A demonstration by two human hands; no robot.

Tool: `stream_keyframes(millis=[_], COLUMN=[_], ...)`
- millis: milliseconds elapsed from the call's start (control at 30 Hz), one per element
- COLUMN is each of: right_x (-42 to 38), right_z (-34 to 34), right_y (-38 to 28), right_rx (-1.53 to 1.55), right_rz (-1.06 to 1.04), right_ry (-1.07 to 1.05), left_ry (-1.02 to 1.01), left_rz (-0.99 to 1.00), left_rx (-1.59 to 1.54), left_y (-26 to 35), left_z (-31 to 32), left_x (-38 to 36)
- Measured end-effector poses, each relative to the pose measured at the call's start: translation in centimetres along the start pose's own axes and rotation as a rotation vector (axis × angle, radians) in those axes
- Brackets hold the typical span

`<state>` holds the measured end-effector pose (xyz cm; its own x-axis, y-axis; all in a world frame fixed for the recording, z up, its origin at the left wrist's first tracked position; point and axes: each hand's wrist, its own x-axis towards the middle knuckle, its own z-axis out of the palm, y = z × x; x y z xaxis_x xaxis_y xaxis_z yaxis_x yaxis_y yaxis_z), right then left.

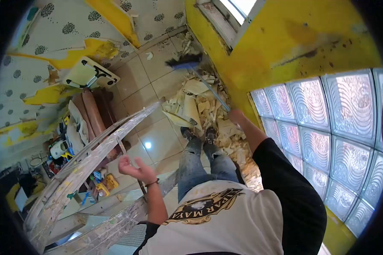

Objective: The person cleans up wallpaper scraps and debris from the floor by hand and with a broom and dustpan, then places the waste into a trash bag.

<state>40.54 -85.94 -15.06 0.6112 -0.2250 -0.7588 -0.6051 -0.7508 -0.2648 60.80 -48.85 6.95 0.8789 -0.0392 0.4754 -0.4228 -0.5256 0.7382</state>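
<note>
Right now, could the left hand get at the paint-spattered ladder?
Probably yes: the left hand looks empty and open near the ladder, with nothing visible between them, though depth is hard to judge.

The right arm (255, 138) is extending forward and outward from the body, the right hand (235, 115) gripping with curled fingers. The left forearm (157, 208) is pointing forward, and the left hand (137, 171) is hovering unloaded, its fingers bending loosely apart. Both legs (190, 163) are standing nearly side by side, feet pointing forward.
</note>
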Motion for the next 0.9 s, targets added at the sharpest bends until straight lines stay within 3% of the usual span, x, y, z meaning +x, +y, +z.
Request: stream_keyframes(millis=[33,67,100,133,167,200,233,300,333,400,433,500,533,633,733,767,833,867,900], right_x=[-1.7,-6.1,-9.4,-12.1,-15.7,-18.4,-23.6,-27.9,-29.8,-33.9,-35.6,-37.3,-37.5,-34.6,-24.9,-20.9,-11.1,-6.5,-1.8], right_z=[1.4,4.6,6.0,8.6,11.3,13.9,9.1,13.8,13.9,11.9,11.1,10.4,9.2,5.8,1.0,-2.0,-6.0,-8.4,-11.1], right_y=[0.2,0.1,0.0,1.2,1.6,2.2,-1.1,0.8,0.5,-0.6,-1.1,-1.4,-1.8,-2.9,-4.9,-5.9,-8.1,-10.1,-12.0], right_rx=[-0.339,0.353,0.571,0.669,0.591,0.657,0.842,0.774,0.884,1.084,1.173,1.053,1.039,1.087,0.666,0.669,0.454,0.358,0.483], right_rz=[-0.117,0.218,0.363,0.347,0.298,0.359,0.548,0.452,0.527,0.606,0.611,0.510,0.492,0.559,0.219,0.250,0.150,0.115,0.189], right_ry=[-0.199,0.190,0.153,0.099,0.255,0.231,0.050,0.097,0.041,-0.004,0.004,0.101,0.102,0.059,0.446,0.327,0.319,0.352,0.285], left_ry=[-0.015,-0.124,-0.218,-0.203,-0.295,-0.388,-0.377,-0.564,-0.554,-0.811,-0.801,-1.008,-0.986,-1.108,-1.232,-1.236,-1.363,-1.355,-1.388], left_rz=[0.014,0.094,0.170,0.173,0.205,0.235,0.235,0.109,0.119,0.081,0.087,0.030,0.025,-0.027,-0.135,-0.145,-0.243,-0.195,-0.190], left_rx=[-0.001,0.082,0.163,0.152,0.161,0.172,0.168,0.055,0.047,-0.001,-0.008,0.010,0.014,0.069,0.139,0.144,0.243,0.232,0.232], left_y=[0.9,1.9,2.9,3.9,4.9,5.7,5.5,3.9,3.6,3.3,3.1,2.5,1.8,-1.0,-5.5,-6.5,-8.3,-9.3,-9.8], left_z=[0.0,-0.1,0.1,0.6,0.9,1.3,2.1,4.5,5.6,8.1,9.4,12.0,13.4,17.3,21.4,22.3,23.8,24.2,24.3], left_x=[-0.4,-0.9,-1.4,-1.7,-1.8,-1.8,-2.2,-3.0,-2.8,-2.2,-1.8,-0.7,-0.1,0.7,0.4,0.1,-0.2,-0.6,-0.8])
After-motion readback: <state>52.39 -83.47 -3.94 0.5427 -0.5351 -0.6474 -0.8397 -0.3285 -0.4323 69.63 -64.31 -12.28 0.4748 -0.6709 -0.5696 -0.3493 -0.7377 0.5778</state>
